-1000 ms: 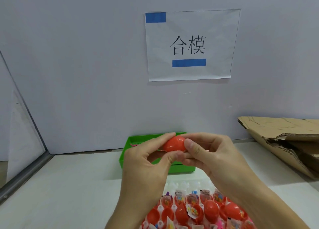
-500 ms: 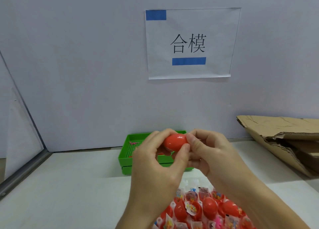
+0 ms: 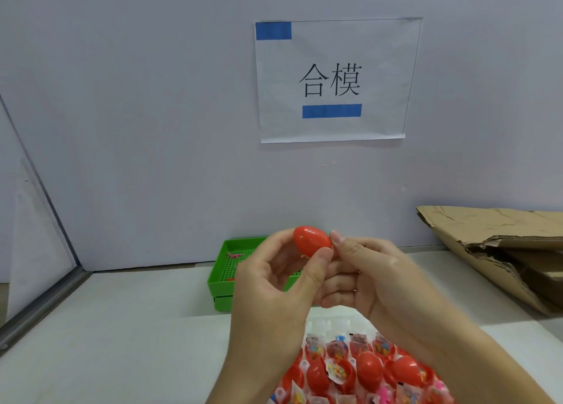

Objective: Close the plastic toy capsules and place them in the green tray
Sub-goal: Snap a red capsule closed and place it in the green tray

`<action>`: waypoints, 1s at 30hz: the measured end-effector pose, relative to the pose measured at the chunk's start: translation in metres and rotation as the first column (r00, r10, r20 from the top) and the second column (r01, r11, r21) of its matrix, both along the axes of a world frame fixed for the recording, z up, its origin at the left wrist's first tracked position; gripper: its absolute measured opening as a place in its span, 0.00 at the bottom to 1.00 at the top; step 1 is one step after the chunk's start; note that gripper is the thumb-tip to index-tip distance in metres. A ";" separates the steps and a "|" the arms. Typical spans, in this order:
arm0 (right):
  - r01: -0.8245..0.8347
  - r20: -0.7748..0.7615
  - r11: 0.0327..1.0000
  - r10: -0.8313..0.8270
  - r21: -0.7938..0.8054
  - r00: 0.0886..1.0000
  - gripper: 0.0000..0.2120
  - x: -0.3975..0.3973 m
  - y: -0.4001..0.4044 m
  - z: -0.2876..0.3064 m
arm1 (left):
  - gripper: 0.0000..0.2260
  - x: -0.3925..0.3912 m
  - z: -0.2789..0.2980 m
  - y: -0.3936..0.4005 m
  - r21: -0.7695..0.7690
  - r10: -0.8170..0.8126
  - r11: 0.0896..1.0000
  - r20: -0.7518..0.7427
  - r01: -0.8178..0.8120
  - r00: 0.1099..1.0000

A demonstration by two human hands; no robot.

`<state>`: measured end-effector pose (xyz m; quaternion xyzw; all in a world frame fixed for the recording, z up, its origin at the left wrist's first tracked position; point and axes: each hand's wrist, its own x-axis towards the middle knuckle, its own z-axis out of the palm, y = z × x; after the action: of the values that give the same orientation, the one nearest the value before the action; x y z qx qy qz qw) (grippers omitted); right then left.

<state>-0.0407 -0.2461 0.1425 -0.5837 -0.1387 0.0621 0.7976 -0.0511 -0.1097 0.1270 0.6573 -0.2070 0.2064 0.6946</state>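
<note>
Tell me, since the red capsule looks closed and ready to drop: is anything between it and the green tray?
Nothing visible blocks the way. The red capsule is held up by the left hand and right hand, in front of the green tray; the tray's visible floor holds only small bits.

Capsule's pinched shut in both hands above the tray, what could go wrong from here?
The glossy red egg-shaped plastic capsule is held only by fingertips of the left hand and right hand; it might slip. Dropped, it could miss the green perforated plastic tray and roll.
</note>
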 end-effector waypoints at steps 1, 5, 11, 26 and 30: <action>0.058 0.023 0.997 -0.057 -0.049 0.998 0.17 0.001 0.000 -0.002 | 0.06 0.000 -0.001 0.000 0.005 0.018 1.000 0.001 -0.018 1.000; 0.310 0.221 0.913 -0.255 -0.266 0.941 0.12 0.003 -0.002 -0.008 | 0.07 0.005 -0.008 0.005 0.253 0.321 0.906 0.115 -0.340 0.940; 0.343 0.303 0.901 -0.259 -0.267 0.917 0.11 0.001 0.004 -0.011 | 0.08 0.006 -0.010 0.004 0.395 0.405 0.778 0.280 -0.489 0.870; 0.081 -0.006 0.992 -0.081 0.100 0.997 0.13 0.014 -0.007 -0.015 | 0.14 0.006 -0.004 0.007 0.283 0.229 0.926 0.101 -0.249 0.968; 0.025 0.030 0.995 -0.028 0.101 0.999 0.14 0.014 -0.007 -0.015 | 0.14 0.007 -0.005 0.011 0.325 0.246 0.908 0.100 -0.265 0.964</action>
<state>-0.0270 -0.2530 0.1277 -0.5455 -0.1464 0.0351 0.8245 -0.0437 -0.0989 0.1216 0.7811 -0.1709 0.2760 0.5334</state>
